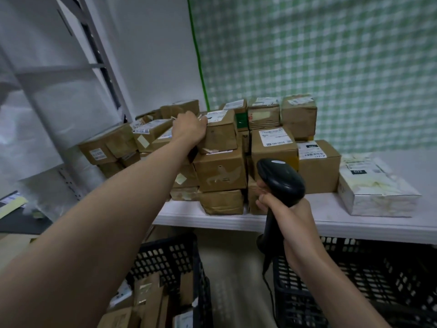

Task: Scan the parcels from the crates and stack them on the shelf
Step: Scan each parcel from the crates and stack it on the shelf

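The left hand reaches out over the shelf and grips the left side of a small brown parcel, fingers curled over its top left edge. That parcel sits on top of a stack of brown boxes near the shelf's front edge, toward its left end. The right hand is wrapped around the handle of a black barcode scanner, held upright in front of the shelf's front edge with its head toward the boxes. More taped brown parcels crowd the back of the shelf, and a white wrapped parcel lies toward the right end. Below the shelf stand two black crates: the left crate holds more parcels, and the right crate sits under the scanner hand.
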